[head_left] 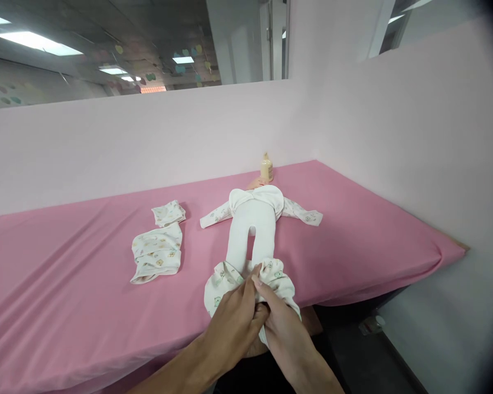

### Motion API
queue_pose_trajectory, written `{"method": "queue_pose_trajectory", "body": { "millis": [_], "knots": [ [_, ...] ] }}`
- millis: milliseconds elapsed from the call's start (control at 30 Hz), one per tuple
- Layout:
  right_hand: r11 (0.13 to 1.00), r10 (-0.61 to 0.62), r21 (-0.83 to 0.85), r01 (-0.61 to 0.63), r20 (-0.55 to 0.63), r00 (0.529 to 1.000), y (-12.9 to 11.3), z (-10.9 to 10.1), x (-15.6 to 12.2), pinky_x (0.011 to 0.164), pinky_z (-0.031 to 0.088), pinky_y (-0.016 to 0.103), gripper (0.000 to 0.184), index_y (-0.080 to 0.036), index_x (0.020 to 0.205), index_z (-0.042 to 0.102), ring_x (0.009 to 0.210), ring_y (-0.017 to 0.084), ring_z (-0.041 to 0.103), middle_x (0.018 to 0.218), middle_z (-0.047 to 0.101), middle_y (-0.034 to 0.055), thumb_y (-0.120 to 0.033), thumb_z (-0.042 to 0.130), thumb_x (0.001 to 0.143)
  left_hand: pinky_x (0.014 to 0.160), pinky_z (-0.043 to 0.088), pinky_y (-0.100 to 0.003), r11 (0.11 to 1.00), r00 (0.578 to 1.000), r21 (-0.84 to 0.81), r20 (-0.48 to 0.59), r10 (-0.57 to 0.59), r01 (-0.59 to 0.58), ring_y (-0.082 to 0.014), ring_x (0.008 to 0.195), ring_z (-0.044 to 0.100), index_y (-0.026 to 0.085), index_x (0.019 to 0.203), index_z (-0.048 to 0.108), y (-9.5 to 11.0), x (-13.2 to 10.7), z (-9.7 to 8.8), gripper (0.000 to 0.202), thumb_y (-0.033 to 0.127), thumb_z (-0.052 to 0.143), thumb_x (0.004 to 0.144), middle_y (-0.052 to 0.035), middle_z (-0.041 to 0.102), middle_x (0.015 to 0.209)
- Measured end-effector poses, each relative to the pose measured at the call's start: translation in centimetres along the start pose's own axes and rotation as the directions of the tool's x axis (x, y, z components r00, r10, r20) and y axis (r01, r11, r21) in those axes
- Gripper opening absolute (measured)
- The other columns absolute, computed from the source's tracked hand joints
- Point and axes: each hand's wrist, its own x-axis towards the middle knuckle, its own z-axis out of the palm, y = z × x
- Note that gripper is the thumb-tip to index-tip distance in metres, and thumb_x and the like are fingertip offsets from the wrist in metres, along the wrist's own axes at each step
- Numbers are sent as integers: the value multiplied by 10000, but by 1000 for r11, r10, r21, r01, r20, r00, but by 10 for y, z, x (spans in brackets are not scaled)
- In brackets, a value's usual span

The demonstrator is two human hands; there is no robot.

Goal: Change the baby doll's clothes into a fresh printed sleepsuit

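A baby doll [252,219] lies on its back, its white lower body and legs pointing toward me. Its printed long-sleeved top [217,215] is bunched up around the chest, with both sleeves spread sideways. White baby pants [281,280] with a small green animal print are gathered around the doll's lower legs. My left hand [234,314] and my right hand [290,331] meet at the middle of these pants. Both are closed, with thumbs and fingertips pinching the fabric between the legs. The doll's feet are hidden by the cloth and my hands.
A pink sheet [86,295] covers the table. Folded printed baby clothes [158,254] and a smaller folded piece [169,213] lie to the left. A pump bottle [267,168] stands behind the doll's head by the wall. A clear container [372,325] is on the floor at right.
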Motion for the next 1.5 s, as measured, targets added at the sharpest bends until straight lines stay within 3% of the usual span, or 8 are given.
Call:
{"method": "queue_pose_trajectory", "body": {
  "millis": [133,267,633,900,1133,1267,1367,1500],
  "knots": [
    [998,-58,42,52,157,986,7,-6,-5,957,533,357,563,-190,1255,626,1119,233,648,1138,715,70,-294,810,734,1118,393,-412,995,995,24,-5,100,-100,-270,1372,442,227,1503,363,-11,1,5,579,300,436,933,-97,455,1489],
    [998,-56,8,55,197,979,8,-5,-9,1019,485,375,554,-216,1225,646,1159,232,622,1164,706,58,-284,816,703,1109,406,-415,991,991,37,-25,131,-130,-273,1356,463,217,1527,330,-16,5,9,596,272,418,940,-92,444,1498],
    [993,-54,-93,70,168,984,22,-31,-31,1161,296,385,606,-265,1277,614,1424,205,357,1469,501,44,-316,816,708,1009,454,-348,996,995,-83,-91,-29,21,-228,1203,572,219,1378,508,-12,15,-6,453,236,391,940,-46,612,1324],
    [968,-148,-208,141,-20,989,19,-38,-15,1174,307,376,530,-228,1239,657,1371,237,445,1384,589,52,-396,790,754,1025,416,-373,997,988,-37,-140,-67,62,-240,1244,513,193,1427,408,-18,20,1,502,212,361,928,-87,534,1395],
    [934,-311,-196,299,-34,950,23,-41,-5,1088,422,399,480,-192,1179,695,1207,279,593,1161,717,77,-455,744,781,924,459,-330,997,997,-80,72,1,5,-230,1111,589,222,1463,343,-13,21,-9,599,131,390,873,-84,603,1278],
    [797,-401,-471,379,59,914,21,-49,-5,1060,436,398,414,-216,1203,684,1208,282,582,1217,688,69,-442,658,857,944,446,-298,985,1000,-169,16,-14,17,-207,1161,570,282,1471,335,-13,26,-13,602,159,412,887,-37,584,1330],
    [565,-465,-697,441,172,868,7,-65,3,1001,465,367,366,-227,1189,678,1128,258,619,1201,686,70,-438,594,901,902,450,-296,986,999,-162,-22,-48,44,-214,1125,593,298,1436,383,-14,33,-21,586,175,450,867,-20,614,1292],
    [267,-612,-825,498,254,749,-34,-76,28,821,484,341,312,-196,978,677,891,226,635,947,703,69,-468,532,928,835,449,-322,998,999,-48,-12,-50,50,-261,1070,618,293,1387,429,-16,45,-31,541,203,458,854,-39,656,1209]
  ]
}}
